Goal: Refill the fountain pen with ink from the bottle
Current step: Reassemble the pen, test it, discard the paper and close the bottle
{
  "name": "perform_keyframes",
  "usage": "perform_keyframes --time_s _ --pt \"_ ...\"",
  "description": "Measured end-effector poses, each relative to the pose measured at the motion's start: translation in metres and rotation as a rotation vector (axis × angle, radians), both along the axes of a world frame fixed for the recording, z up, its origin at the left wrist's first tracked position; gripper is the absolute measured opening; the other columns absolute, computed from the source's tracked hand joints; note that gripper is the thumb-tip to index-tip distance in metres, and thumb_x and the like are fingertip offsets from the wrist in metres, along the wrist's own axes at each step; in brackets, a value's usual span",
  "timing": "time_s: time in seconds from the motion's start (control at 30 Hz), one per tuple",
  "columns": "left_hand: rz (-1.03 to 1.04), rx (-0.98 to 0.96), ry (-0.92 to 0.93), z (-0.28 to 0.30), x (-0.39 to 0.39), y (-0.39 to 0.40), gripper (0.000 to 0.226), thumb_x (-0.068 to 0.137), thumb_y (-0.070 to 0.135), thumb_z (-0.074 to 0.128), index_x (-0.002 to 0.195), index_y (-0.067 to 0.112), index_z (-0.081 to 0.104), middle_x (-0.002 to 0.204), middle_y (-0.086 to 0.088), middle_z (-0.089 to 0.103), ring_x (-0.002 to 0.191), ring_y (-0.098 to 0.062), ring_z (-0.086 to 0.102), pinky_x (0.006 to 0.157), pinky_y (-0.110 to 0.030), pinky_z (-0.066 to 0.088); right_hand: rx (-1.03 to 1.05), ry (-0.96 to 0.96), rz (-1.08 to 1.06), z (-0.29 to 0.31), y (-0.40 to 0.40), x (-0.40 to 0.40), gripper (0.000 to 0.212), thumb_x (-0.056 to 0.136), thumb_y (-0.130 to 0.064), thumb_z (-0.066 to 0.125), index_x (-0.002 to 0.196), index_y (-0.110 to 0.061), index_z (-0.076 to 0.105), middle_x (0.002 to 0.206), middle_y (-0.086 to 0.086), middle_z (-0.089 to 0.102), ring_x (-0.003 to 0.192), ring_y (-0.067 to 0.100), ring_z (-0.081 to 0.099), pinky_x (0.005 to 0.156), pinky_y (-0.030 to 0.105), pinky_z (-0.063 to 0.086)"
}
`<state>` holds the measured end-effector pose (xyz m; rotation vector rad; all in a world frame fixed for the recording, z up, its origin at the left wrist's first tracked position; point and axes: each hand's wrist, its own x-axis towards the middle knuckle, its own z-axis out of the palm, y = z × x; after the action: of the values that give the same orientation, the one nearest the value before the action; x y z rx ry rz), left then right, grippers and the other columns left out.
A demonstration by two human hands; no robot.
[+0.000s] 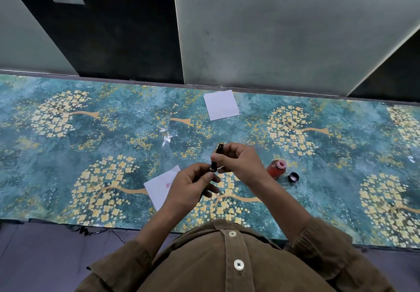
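Note:
A black fountain pen point(217, 155) with gold trim is held upright-tilted above the table, between both hands. My right hand point(241, 163) grips its upper part. My left hand point(193, 186) pinches its lower end with the fingertips; that end is partly hidden by my fingers. To the right on the table stands the red ink bottle point(276, 168), uncapped, its mouth showing pink. Its black cap point(293, 177) lies just right of the bottle, opening up.
A white paper point(159, 186) with a pink ink smear lies under my left hand. A second white paper point(221, 105) lies near the table's far edge. The table wears a teal floral cover point(91, 144). Grey partition panels rise behind.

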<state>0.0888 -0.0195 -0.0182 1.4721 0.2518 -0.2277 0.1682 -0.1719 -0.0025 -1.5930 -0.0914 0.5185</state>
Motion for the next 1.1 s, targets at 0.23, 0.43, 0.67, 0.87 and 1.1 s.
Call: perform_keyframes --time_s 0.23,0.43,0.67,0.87,1.1 --pt "0.015 0.002 0.016 0.001 -0.003 -0.002 0.016 0.096 0.0 0.056 0.105 0.009 0.066 0.085 -0.007 0.076 0.07 -0.022 0.074 0.059 -0.028 0.057 -0.037 0.042 -0.051 -0.005 -0.003 -0.005 0.027 0.081 -0.014 0.081 0.087 0.004 0.062 0.068 0.009 0.064 0.06 0.016 0.062 0.056 0.028 0.054" --pt "-0.034 -0.101 0.047 0.005 -0.003 -0.001 0.024 0.102 0.003 0.045 0.108 0.009 0.068 0.089 -0.013 0.073 0.07 -0.025 0.073 0.061 -0.031 0.058 0.173 0.15 0.063 0.0 -0.014 -0.004 0.028 0.096 -0.004 0.059 0.124 -0.004 0.063 0.104 0.005 0.071 0.069 0.012 0.059 0.054 0.026 0.047" --pt "-0.061 -0.112 0.055 0.006 -0.003 -0.003 0.023 0.102 0.003 0.045 0.109 0.007 0.066 0.088 -0.012 0.073 0.07 -0.027 0.072 0.06 -0.033 0.058 0.194 0.155 0.003 -0.004 -0.015 -0.003 0.012 0.088 -0.001 0.069 0.099 -0.004 0.069 0.08 0.007 0.071 0.061 0.013 0.058 0.05 0.023 0.046" --pt "-0.052 -0.091 0.055 0.008 0.0 -0.005 0.023 0.101 0.003 0.047 0.117 0.003 0.064 0.088 -0.013 0.073 0.07 -0.027 0.071 0.06 -0.034 0.058 0.155 0.137 -0.01 -0.001 -0.012 0.0 0.016 0.087 0.0 0.07 0.102 0.003 0.068 0.07 0.002 0.069 0.058 0.012 0.061 0.052 0.023 0.05" --pt "0.03 -0.034 0.05 0.005 0.007 -0.01 0.022 0.098 0.002 0.054 0.117 0.003 0.065 0.086 -0.012 0.073 0.068 -0.026 0.072 0.06 -0.034 0.06 0.103 0.15 -0.021 0.0 -0.011 0.008 0.013 0.086 -0.003 0.072 0.097 0.005 0.072 0.075 0.006 0.073 0.062 0.013 0.068 0.053 0.024 0.055"
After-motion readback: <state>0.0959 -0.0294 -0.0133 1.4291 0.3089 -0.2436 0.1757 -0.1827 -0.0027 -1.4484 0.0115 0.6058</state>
